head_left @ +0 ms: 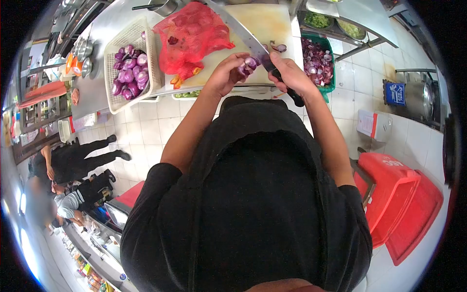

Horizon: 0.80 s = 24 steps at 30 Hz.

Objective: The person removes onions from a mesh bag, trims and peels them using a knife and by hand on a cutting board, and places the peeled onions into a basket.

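The fingers of the left hand (pixel 224 75) are closed around a peeled purple onion (pixel 249 67), keeping it just in front of the body, above the near edge of the cutting board (pixel 265 17). The fingers of the right hand (pixel 292 73) are wrapped around a large knife (pixel 246 36) near where the handle meets the blade; the handle's black end sticks out below them, and the blade slants up and leftward, its base just beside the onion. Slightly beyond the right fingers, a loose onion piece (pixel 278 47) lies on the board. Beyond and left of the left fingers, a red net bag (pixel 194 34) spreads partly over the board, and further left on the metal table (pixel 92 95) stands a white basket (pixel 154 58) holding whole purple onions (pixel 129 73). Right of the right fingers, a green basket (pixel 327 91) holds cut purple onions (pixel 316 63); farther out that way, green chopped vegetables (pixel 318 20) sit on a shelf. Well apart, right and behind the fingers, is a red bin (pixel 389 170); far to the left is a person in dark clothes (pixel 73 158).
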Available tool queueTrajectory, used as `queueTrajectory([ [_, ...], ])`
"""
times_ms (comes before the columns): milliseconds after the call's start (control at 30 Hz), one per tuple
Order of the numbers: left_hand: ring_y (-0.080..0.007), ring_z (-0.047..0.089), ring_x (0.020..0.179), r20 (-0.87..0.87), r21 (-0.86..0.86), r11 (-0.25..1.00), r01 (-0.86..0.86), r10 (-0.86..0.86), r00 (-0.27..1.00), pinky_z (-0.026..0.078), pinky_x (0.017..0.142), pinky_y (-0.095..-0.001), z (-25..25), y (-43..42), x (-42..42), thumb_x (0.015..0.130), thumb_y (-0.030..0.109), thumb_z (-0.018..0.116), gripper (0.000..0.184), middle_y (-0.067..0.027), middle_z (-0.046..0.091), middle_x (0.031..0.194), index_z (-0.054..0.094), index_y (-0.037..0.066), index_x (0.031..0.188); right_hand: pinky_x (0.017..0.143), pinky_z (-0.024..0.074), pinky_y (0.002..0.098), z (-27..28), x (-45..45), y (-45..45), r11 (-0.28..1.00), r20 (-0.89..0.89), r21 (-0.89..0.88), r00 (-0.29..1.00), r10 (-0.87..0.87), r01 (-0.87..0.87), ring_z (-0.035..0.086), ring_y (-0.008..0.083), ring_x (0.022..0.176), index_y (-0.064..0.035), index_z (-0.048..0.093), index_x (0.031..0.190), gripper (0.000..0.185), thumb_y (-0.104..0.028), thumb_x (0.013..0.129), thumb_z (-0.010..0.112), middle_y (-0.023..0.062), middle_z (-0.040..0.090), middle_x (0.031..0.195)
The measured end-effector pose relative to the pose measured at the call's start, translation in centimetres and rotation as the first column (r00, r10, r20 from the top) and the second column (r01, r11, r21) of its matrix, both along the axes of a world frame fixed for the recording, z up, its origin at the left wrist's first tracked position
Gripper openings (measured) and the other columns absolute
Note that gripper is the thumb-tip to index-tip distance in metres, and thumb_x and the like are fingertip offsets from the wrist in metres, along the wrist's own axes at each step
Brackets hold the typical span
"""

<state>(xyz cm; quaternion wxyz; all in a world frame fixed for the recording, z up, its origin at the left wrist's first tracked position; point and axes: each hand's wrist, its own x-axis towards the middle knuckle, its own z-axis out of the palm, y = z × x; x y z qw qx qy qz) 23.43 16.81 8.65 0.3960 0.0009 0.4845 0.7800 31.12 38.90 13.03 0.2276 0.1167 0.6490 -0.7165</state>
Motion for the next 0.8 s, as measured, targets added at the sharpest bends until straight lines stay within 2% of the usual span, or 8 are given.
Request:
queueTrajectory([
  [100,-0.0218,0.064,0.087,0.033,0.056,0.998,-0.012,0.01,0.999,0.05,0.067,-0.0324,-0.2,-0.1,0.0,0.096,0.028,0.057,0.042,-0.0123,0.064,0.107,0.051,0.003,0.13,0.037,0.0332,0.027,0.9,0.6,-0.7,0.998,-0.052,0.029,0.997,-0.051,0.053,0.04,0.0105,0.038,-0.0044,0.054,0.074,0.066,-0.063,0.1,0.039,0.0024,0.047,0.055],
  [200,-0.0234,0.066,0.085,0.063,0.09,0.996,0.014,-0.019,0.998,0.052,0.067,-0.0341,0.1,-0.2,-0.1,0.096,0.023,0.057,0.036,-0.0122,0.065,0.102,0.053,0.002,0.125,0.038,0.0333,0.0277,-0.8,0.5,-0.7,0.998,-0.092,0.033,0.994,-0.054,0.057,0.04,0.0111,0.038,-0.005,0.052,0.068,0.068,-0.064,0.099,0.04,0.0021,0.046,0.052],
  [300,-0.0228,0.066,0.084,0.027,0.056,0.996,0.074,-0.075,0.997,0.052,0.066,-0.0339,0.1,-0.1,-0.5,0.096,0.024,0.058,0.037,-0.0125,0.066,0.102,0.053,0.002,0.125,0.038,0.0328,0.028,-1.0,-0.1,-0.5,0.977,-0.098,0.157,0.987,-0.13,0.144,0.04,0.0111,0.038,-0.0057,0.05,0.063,0.069,-0.064,0.099,0.041,0.0015,0.044,0.049],
  [400,-0.0228,0.064,0.086,-0.034,0.011,0.984,0.176,-0.175,0.984,0.052,0.069,-0.0341,0.4,0.2,-1.0,0.097,0.029,0.057,0.044,-0.0155,0.065,0.109,0.049,0.003,0.131,0.039,0.0313,0.0266,-1.9,-0.8,0.3,0.973,-0.047,0.145,0.983,-0.177,0.182,0.038,0.009,0.039,-0.0063,0.05,0.067,0.065,-0.062,0.1,0.042,-0.0008,0.041,0.049],
  [500,-0.0231,0.064,0.087,-0.012,0.018,0.991,0.13,-0.13,0.991,0.052,0.07,-0.035,-0.8,0.3,-1.6,0.097,0.031,0.057,0.046,-0.0153,0.065,0.11,0.049,0.003,0.133,0.038,0.0307,0.0268,-0.1,0.0,-0.1,0.975,-0.077,0.118,0.98,-0.182,0.19,0.038,0.0092,0.038,-0.006,0.05,0.066,0.066,-0.061,0.1,0.042,-0.0009,0.041,0.049],
  [600,-0.0244,0.064,0.091,0.062,0.05,0.999,0.014,-0.017,0.998,0.054,0.073,-0.0367,-1.9,0.8,-1.7,0.097,0.032,0.057,0.046,-0.0146,0.065,0.112,0.048,0.003,0.133,0.038,0.0304,0.0269,0.2,0.1,-0.4,0.976,-0.085,0.112,0.98,-0.179,0.188,0.038,0.0093,0.038,-0.006,0.05,0.065,0.066,-0.061,0.101,0.041,-0.0006,0.042,0.049],
  [733,-0.0266,0.065,0.092,0.034,0.053,0.999,-0.006,0.004,0.999,0.056,0.075,-0.0385,-2.2,1.2,-1.9,0.098,0.03,0.057,0.043,-0.0134,0.064,0.113,0.049,0.005,0.133,0.041,0.0308,0.0263,-1.1,-0.2,-0.4,0.97,-0.077,0.11,0.975,-0.207,0.215,0.039,0.0082,0.041,-0.0055,0.052,0.066,0.064,-0.059,0.101,0.044,-0.0009,0.043,0.051],
  [800,-0.0271,0.066,0.093,0.005,0.023,0.999,-0.024,0.024,1.0,0.057,0.075,-0.0395,-2.1,1.5,-1.9,0.097,0.029,0.058,0.042,-0.0133,0.064,0.114,0.049,0.006,0.132,0.042,0.0317,0.0257,-1.8,-0.4,-0.9,0.94,-0.167,0.183,0.951,-0.259,0.288,0.04,0.0077,0.044,-0.0057,0.053,0.067,0.062,-0.057,0.101,0.046,-0.0016,0.044,0.052],
])
